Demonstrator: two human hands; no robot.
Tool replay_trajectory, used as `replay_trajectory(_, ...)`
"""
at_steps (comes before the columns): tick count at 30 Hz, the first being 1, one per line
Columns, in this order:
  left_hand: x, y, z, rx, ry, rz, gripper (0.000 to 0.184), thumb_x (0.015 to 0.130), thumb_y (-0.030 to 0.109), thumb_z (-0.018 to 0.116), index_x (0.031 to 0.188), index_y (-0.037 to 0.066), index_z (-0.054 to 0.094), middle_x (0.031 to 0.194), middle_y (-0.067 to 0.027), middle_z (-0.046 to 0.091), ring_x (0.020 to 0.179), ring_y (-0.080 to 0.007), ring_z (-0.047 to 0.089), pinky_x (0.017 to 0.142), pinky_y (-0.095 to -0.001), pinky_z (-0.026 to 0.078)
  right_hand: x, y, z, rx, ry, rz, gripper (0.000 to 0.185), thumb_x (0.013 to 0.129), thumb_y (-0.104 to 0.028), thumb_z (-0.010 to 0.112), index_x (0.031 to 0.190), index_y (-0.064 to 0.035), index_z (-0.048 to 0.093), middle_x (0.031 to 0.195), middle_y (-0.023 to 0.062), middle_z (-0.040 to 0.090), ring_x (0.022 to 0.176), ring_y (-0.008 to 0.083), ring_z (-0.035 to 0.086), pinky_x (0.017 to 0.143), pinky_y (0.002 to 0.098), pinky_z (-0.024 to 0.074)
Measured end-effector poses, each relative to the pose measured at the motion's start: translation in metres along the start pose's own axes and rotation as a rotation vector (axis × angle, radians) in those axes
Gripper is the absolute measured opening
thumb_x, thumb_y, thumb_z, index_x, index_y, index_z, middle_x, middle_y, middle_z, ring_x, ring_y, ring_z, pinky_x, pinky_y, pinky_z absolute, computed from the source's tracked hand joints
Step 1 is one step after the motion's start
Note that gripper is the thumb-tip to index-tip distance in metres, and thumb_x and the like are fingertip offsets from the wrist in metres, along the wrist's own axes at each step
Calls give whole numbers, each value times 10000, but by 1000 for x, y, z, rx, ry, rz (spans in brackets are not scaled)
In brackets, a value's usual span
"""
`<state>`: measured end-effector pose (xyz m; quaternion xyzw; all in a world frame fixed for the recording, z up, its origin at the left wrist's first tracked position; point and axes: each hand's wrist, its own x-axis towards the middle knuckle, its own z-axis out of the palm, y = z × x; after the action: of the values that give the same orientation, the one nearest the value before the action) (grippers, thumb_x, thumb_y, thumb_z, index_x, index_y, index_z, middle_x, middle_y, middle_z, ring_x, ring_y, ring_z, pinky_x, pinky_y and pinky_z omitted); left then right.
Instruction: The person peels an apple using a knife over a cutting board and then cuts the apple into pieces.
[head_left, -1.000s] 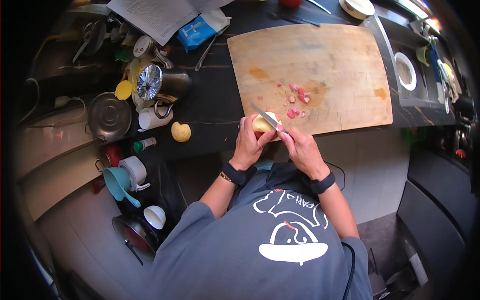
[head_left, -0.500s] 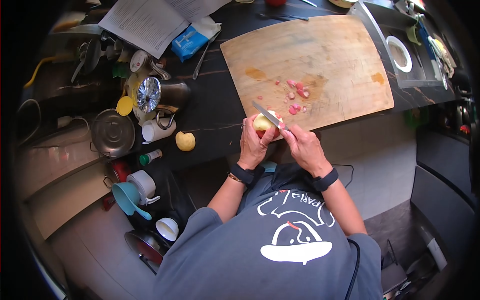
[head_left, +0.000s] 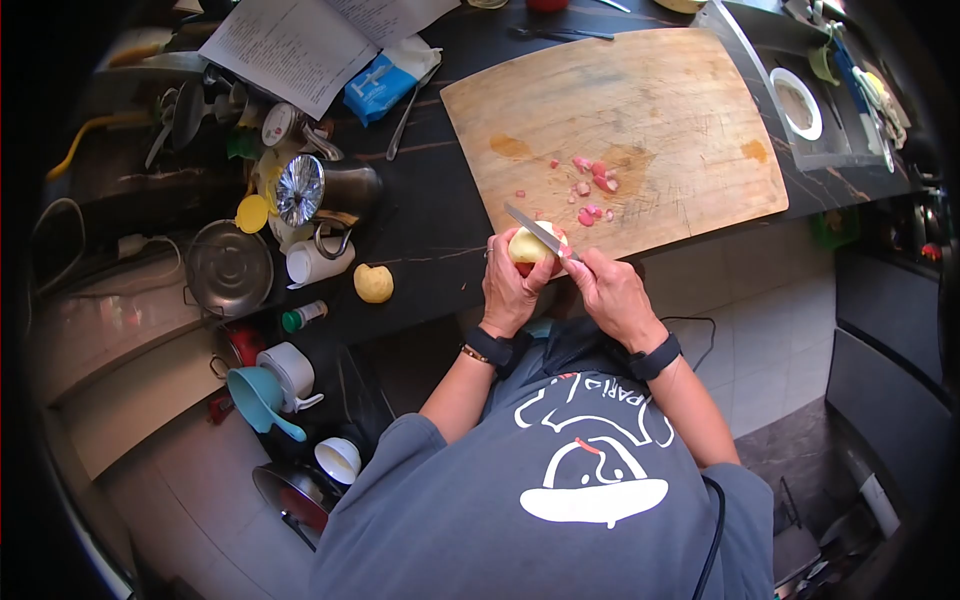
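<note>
My left hand (head_left: 512, 285) is closed around a partly peeled apple (head_left: 524, 246), its upper side pale and red skin showing lower down. In my right hand (head_left: 615, 295) is a knife (head_left: 532, 227), its blade lying across the top of the apple. Both hands are at the near edge of a wooden cutting board (head_left: 700, 120). Several bits of red peel (head_left: 590, 215) are scattered on the board just beyond the apple. A peeled, pale apple (head_left: 373, 284) rests on the dark counter to the left.
Left of the board stand a metal pitcher (head_left: 345, 190), a white cup (head_left: 318, 259) and a pot lid (head_left: 229, 265). Papers (head_left: 290, 50), a blue packet (head_left: 375, 90) and a spoon (head_left: 402, 125) lie farther back. A sink (head_left: 835, 150) is at the right.
Almost nothing differs. The view has shifted very slightly, and the knife stays against the apple in nearly the same position.
</note>
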<state>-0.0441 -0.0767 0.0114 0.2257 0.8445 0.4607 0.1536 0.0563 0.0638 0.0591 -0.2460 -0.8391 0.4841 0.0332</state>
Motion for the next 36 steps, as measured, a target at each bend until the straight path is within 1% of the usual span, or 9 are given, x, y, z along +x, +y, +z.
replay_trajectory(8, -1, 4, 0, -16, 18, -36, 722, 796, 614, 669, 1152, 8, 501, 1054, -173, 545, 959, -345, 597, 790, -417, 493, 3, 3, 4, -30, 11, 0, 304, 951, -313, 582, 827, -36, 568, 686, 231, 611, 694, 442, 610, 578, 508, 470)
replay_trajectory(10, 0, 1, 0, -11, 21, 2, 716, 798, 607, 668, 1151, 6, 504, 1049, -176, 546, 958, -348, 596, 796, -417, 493, 5, 4, 5, -28, 12, 7, 304, 953, -314, 580, 829, -36, 569, 687, 233, 611, 698, 443, 611, 580, 511, 469)
replay_trajectory(16, 1, -3, -1, -2, 8, 26, 720, 800, 601, 664, 1157, -3, 500, 1047, -180, 546, 958, -348, 596, 797, -417, 495, 9, 7, 3, 17, -2, -10, 306, 957, -307, 571, 829, -29, 581, 700, 250, 606, 704, 452, 607, 587, 514, 469)
replay_trajectory(19, -1, -2, -2, 11, -6, 36, 724, 797, 602, 661, 1158, -6, 500, 1052, -182, 544, 958, -346, 595, 807, -413, 492, 12, 11, 2, 10, -14, 14, 316, 958, -306, 569, 821, -23, 593, 717, 253, 610, 712, 454, 604, 597, 506, 469)
replay_trajectory(22, 0, -1, -3, -6, -23, 31, 727, 794, 602, 659, 1159, -7, 499, 1060, -183, 542, 959, -345, 593, 817, -411, 489, 17, 24, 6, 91, -12, 35, 332, 955, -309, 577, 803, -15, 596, 728, 247, 613, 719, 454, 599, 601, 486, 468)
replay_trajectory(26, 0, -7, -1, -40, -9, 6, 726, 795, 601, 660, 1161, -5, 500, 1062, -181, 542, 962, -347, 592, 817, -412, 488, 9, 3, 2, 91, -24, 2, 298, 954, -289, 585, 821, -23, 593, 698, 232, 606, 702, 444, 601, 585, 488, 462)
replay_trajectory(35, 0, -1, 2, -44, 30, -15, 693, 798, 586, 671, 1144, 7, 511, 1047, -173, 547, 967, -345, 586, 817, -420, 480, 3, -1, 3, 42, 7, -3, 282, 951, -288, 588, 822, -37, 575, 678, 224, 607, 678, 435, 607, 570, 496, 460)
replay_trajectory(36, -1, 0, 1, -24, 27, -10, 666, 830, 561, 658, 1153, -2, 514, 1051, -174, 550, 967, -322, 588, 828, -398, 476, 2, 0, 4, 43, 7, -3, 282, 951, -288, 588, 822, -37, 575, 678, 224, 607, 678, 435, 607, 570, 496, 460)
